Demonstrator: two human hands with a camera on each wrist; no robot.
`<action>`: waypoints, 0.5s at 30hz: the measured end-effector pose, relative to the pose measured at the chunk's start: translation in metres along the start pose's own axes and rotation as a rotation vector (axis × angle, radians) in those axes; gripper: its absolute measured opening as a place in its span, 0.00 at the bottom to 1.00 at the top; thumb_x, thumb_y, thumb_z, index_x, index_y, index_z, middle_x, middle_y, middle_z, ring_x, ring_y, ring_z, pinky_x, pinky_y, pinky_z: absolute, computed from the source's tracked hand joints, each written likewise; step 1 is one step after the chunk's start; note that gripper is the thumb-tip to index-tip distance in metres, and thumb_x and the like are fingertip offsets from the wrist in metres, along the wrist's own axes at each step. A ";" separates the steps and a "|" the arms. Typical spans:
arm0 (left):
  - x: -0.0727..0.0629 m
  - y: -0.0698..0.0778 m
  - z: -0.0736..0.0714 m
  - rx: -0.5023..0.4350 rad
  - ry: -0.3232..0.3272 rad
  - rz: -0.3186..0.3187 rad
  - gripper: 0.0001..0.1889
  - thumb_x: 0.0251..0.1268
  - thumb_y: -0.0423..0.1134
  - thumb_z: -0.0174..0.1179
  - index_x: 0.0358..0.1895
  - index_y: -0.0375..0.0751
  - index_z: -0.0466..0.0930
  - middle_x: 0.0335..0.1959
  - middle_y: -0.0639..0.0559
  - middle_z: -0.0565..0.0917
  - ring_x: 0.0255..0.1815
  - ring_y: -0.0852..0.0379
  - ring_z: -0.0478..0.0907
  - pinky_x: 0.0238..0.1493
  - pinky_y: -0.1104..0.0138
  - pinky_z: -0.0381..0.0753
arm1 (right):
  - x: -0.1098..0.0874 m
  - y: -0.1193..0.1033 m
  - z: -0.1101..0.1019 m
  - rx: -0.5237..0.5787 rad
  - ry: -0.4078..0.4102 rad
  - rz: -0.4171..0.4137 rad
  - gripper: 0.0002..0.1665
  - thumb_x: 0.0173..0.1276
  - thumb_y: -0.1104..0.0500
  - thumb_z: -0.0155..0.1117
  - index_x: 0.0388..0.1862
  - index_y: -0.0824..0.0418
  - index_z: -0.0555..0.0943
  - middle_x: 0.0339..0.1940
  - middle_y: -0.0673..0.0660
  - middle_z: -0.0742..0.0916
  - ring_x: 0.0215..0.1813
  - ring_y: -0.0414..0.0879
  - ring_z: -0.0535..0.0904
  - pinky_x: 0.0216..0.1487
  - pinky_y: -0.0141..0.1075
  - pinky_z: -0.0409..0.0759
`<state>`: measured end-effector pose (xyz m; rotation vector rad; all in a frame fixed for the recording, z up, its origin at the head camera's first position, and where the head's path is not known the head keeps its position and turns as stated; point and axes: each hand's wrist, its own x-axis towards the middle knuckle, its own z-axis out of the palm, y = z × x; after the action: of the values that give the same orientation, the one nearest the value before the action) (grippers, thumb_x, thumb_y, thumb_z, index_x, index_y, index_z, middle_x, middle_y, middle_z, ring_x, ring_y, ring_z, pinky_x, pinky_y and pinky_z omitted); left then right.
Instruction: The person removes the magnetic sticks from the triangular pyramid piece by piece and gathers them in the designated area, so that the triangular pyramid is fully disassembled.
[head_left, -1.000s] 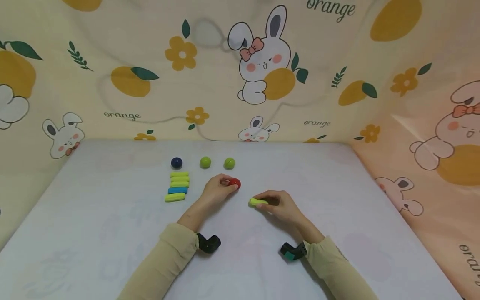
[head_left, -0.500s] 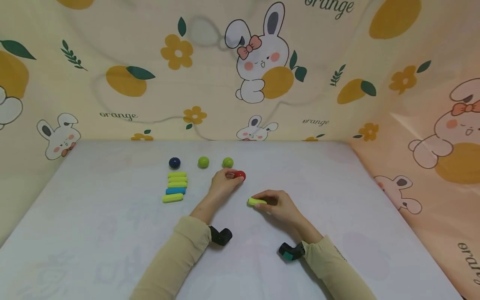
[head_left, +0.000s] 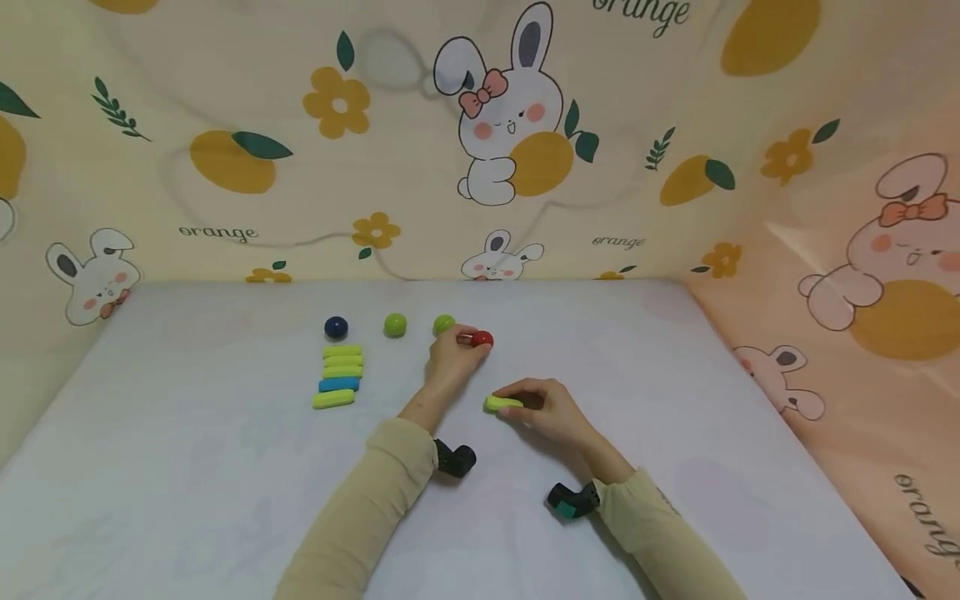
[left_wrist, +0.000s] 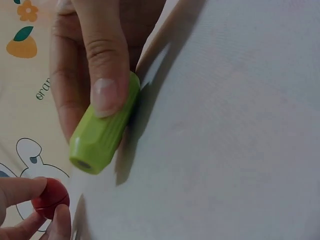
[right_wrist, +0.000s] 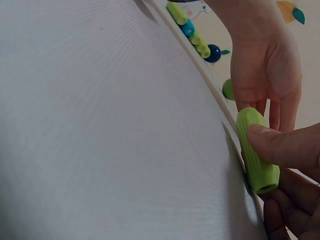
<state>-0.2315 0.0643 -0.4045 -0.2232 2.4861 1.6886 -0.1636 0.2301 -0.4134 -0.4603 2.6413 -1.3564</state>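
In the head view my left hand (head_left: 452, 365) pinches a red ball (head_left: 483, 339) between thumb and fingers. The ball's seam shows in the left wrist view, where the red ball (left_wrist: 51, 199) sits at lower left. My right hand (head_left: 553, 412), nearer the front, holds a yellow-green ridged stick (head_left: 501, 404) by thumb and fingers. A hole shows in the end of the stick (right_wrist: 257, 160) in the right wrist view. Just behind the left hand, a green ball (head_left: 444, 322) is partly covered by it.
A dark blue ball (head_left: 336, 327) and another green ball (head_left: 395, 325) complete a row at the back. Below the blue ball, several yellow-green sticks (head_left: 342, 361) and one blue stick (head_left: 339, 384) lie side by side. A patterned cloth (head_left: 405, 192) rises behind the white table (head_left: 187, 467).
My left hand has moved away from me and a little right with the red ball, now overlapping the rightmost green ball in view. The right hand keeps its hold; the head view has shifted slightly.
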 end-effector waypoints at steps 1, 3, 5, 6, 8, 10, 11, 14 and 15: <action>0.001 -0.001 0.000 0.002 0.007 0.001 0.18 0.60 0.42 0.65 0.53 0.44 0.78 0.47 0.45 0.82 0.51 0.49 0.78 0.55 0.55 0.73 | 0.001 0.002 0.001 -0.001 -0.001 -0.005 0.15 0.62 0.63 0.68 0.48 0.63 0.84 0.48 0.59 0.87 0.51 0.51 0.79 0.55 0.43 0.74; 0.003 -0.003 0.000 -0.003 0.018 0.009 0.18 0.60 0.42 0.65 0.53 0.43 0.78 0.47 0.45 0.83 0.51 0.49 0.78 0.56 0.55 0.73 | 0.002 0.004 0.002 0.001 -0.003 -0.008 0.15 0.61 0.61 0.69 0.48 0.61 0.84 0.47 0.57 0.87 0.50 0.48 0.79 0.54 0.42 0.74; 0.005 -0.005 0.000 -0.014 0.018 0.020 0.18 0.59 0.41 0.66 0.53 0.43 0.78 0.47 0.44 0.83 0.52 0.48 0.78 0.56 0.55 0.73 | 0.002 0.005 0.002 0.005 0.001 -0.008 0.15 0.61 0.61 0.69 0.48 0.60 0.85 0.47 0.56 0.87 0.50 0.48 0.79 0.54 0.42 0.74; 0.006 -0.006 0.001 -0.019 0.018 0.024 0.19 0.59 0.41 0.66 0.53 0.42 0.79 0.47 0.44 0.83 0.52 0.48 0.78 0.56 0.55 0.73 | 0.002 0.005 0.002 0.011 0.002 -0.007 0.16 0.61 0.60 0.69 0.48 0.60 0.85 0.47 0.56 0.87 0.50 0.48 0.80 0.55 0.42 0.74; 0.008 -0.008 0.002 -0.023 0.019 0.033 0.18 0.59 0.41 0.66 0.53 0.42 0.79 0.47 0.44 0.83 0.51 0.48 0.78 0.55 0.55 0.73 | 0.001 0.005 0.002 0.026 0.003 -0.009 0.16 0.61 0.60 0.70 0.48 0.60 0.84 0.47 0.56 0.87 0.51 0.49 0.80 0.55 0.44 0.74; 0.010 -0.010 0.003 -0.015 0.016 0.040 0.18 0.58 0.41 0.66 0.52 0.43 0.79 0.47 0.45 0.83 0.50 0.49 0.78 0.54 0.56 0.73 | 0.001 0.006 0.001 0.026 0.003 -0.016 0.16 0.61 0.61 0.69 0.49 0.62 0.84 0.47 0.58 0.87 0.51 0.51 0.80 0.55 0.45 0.75; 0.010 -0.012 0.003 -0.012 0.014 0.045 0.18 0.58 0.41 0.66 0.52 0.43 0.79 0.47 0.45 0.82 0.50 0.49 0.77 0.53 0.57 0.74 | 0.001 0.006 0.002 0.028 0.003 -0.017 0.16 0.62 0.61 0.69 0.49 0.62 0.84 0.48 0.58 0.87 0.52 0.51 0.80 0.55 0.45 0.75; 0.011 -0.014 0.002 -0.008 0.002 0.059 0.18 0.59 0.42 0.66 0.53 0.44 0.79 0.47 0.45 0.82 0.48 0.50 0.77 0.51 0.58 0.74 | 0.001 0.007 0.002 0.025 0.000 -0.011 0.15 0.62 0.61 0.69 0.48 0.61 0.84 0.47 0.57 0.87 0.52 0.50 0.80 0.55 0.44 0.75; 0.011 -0.014 0.002 -0.005 0.001 0.063 0.18 0.59 0.42 0.66 0.53 0.44 0.79 0.47 0.45 0.82 0.48 0.50 0.77 0.51 0.58 0.74 | 0.001 0.007 0.002 0.017 0.000 -0.007 0.15 0.62 0.60 0.69 0.48 0.60 0.85 0.47 0.56 0.87 0.51 0.49 0.80 0.55 0.42 0.75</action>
<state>-0.2393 0.0601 -0.4201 -0.1471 2.5149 1.7193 -0.1659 0.2320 -0.4207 -0.4677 2.6284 -1.3803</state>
